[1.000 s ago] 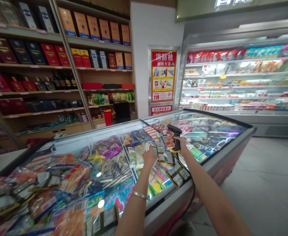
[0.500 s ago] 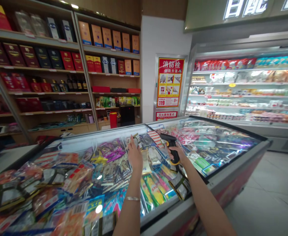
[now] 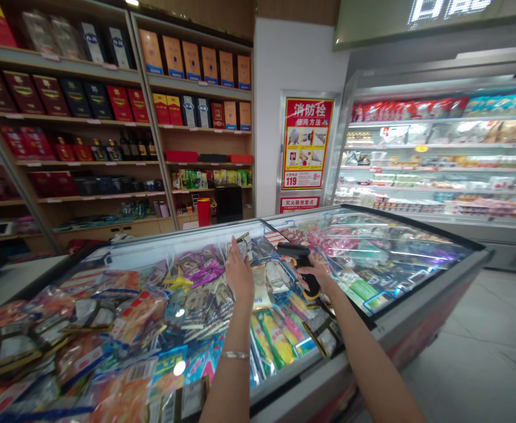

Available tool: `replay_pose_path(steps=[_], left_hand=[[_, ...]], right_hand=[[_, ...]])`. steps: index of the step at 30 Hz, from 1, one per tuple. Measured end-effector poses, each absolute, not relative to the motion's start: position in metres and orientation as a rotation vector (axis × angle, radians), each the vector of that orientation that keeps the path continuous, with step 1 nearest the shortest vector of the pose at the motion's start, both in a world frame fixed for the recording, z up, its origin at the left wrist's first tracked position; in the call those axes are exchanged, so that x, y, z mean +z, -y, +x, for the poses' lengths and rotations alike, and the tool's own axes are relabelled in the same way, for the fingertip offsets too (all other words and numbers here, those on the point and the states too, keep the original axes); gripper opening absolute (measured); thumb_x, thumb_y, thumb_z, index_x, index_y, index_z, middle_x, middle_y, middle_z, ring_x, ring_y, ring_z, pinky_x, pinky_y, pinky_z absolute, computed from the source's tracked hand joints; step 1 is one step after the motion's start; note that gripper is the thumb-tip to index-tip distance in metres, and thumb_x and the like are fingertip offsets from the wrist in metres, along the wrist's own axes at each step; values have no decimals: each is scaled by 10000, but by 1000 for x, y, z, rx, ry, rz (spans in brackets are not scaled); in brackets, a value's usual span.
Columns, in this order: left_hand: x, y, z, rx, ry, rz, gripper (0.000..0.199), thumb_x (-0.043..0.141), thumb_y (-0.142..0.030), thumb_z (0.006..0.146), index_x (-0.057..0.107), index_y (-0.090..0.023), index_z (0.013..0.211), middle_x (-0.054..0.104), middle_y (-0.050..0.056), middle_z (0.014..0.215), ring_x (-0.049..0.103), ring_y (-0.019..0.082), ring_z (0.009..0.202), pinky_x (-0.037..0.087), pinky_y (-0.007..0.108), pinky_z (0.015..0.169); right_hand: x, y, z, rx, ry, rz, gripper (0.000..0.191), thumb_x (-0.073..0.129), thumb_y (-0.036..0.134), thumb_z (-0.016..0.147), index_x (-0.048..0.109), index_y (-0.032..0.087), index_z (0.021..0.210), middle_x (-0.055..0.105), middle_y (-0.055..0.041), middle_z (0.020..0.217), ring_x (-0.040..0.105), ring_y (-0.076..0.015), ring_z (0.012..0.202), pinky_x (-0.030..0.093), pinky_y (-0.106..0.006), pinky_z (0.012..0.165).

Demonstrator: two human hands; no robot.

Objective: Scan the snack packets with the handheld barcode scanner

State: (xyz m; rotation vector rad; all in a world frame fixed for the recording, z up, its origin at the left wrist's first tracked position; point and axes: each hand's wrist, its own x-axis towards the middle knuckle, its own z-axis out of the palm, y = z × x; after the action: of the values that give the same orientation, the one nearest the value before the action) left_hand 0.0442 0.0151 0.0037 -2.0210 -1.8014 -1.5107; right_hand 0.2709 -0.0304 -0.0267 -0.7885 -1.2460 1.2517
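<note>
My left hand (image 3: 240, 273) reaches over the freezer, its fingers around a small silver and gold package (image 3: 244, 244) whose far end shows past the fingertips. To its right, my right hand (image 3: 317, 277) is closed on the grip of a black and yellow handheld scanner (image 3: 300, 255), its head toward the left hand. Below them lie yellow and green ice-cream packs (image 3: 275, 338) and a cream-coloured pack (image 3: 261, 285). A dark, gold-edged package (image 3: 324, 332) rests on the front edge beneath my right forearm.
Heaped plastic packages (image 3: 126, 364) cover the freezer's left part. The freezer's front rim (image 3: 293, 385) runs below my forearms. Shelves of boxes (image 3: 94, 120) stand behind left, a lit refrigerated display (image 3: 438, 155) behind right.
The scanner head has tilted and shifted slightly left and down, toward my left hand. My left hand has moved a little up and left, still with the package. The view has shifted slightly.
</note>
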Motion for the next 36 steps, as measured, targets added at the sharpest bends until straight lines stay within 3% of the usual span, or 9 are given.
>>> replay_pose_path(steps=[13, 21, 23, 27, 30, 36], left_hand=[[3, -16, 44, -1484, 1807, -2001, 649, 422, -272, 920, 131, -211, 1498, 574, 117, 1173, 622, 214, 913, 478, 296, 758], [67, 14, 21, -1779, 1727, -1797, 654, 428, -321, 920, 142, -207, 1497, 549, 113, 1087, 596, 233, 931, 476, 302, 734], [92, 32, 2, -1846, 1697, -1726, 632, 450, -320, 911, 197, -239, 1485, 529, 107, 1104, 594, 225, 904, 472, 296, 708], [125, 68, -53, -1804, 1632, -1737, 395, 457, -308, 909, 509, -282, 1300, 494, 89, 1104, 584, 207, 909, 460, 278, 719], [124, 88, -103, -1691, 1589, -1865, 306, 471, -301, 899, 598, -266, 1175, 489, 77, 1066, 580, 195, 899, 460, 275, 741], [73, 107, -218, -1429, 1768, -1962, 303, 496, -304, 869, 615, -247, 1142, 500, 70, 972, 574, 196, 864, 483, 315, 784]], right_hand=[[-19, 33, 271, 1233, 1225, -784, 273, 705, 273, 688, 554, 174, 893, 535, 38, 597, 448, -86, 345, 329, -207, 310], [76, 66, 269, 946, 1225, -700, 247, 695, 256, 675, 569, 179, 874, 537, 31, 576, 430, -86, 354, 338, -219, 326], [102, 80, 256, 918, 1226, -667, 262, 699, 255, 668, 567, 183, 883, 529, 32, 580, 426, -86, 356, 326, -220, 317], [127, 95, 205, 919, 1214, -561, 257, 680, 238, 677, 558, 203, 900, 506, 42, 595, 426, -85, 369, 323, -215, 317], [120, 94, 150, 992, 1154, -504, 243, 667, 242, 686, 559, 207, 900, 499, 46, 603, 428, -81, 380, 341, -211, 325], [56, 94, 38, 1281, 1051, -471, 216, 673, 257, 682, 547, 203, 849, 507, 48, 590, 411, -77, 371, 348, -207, 313]])
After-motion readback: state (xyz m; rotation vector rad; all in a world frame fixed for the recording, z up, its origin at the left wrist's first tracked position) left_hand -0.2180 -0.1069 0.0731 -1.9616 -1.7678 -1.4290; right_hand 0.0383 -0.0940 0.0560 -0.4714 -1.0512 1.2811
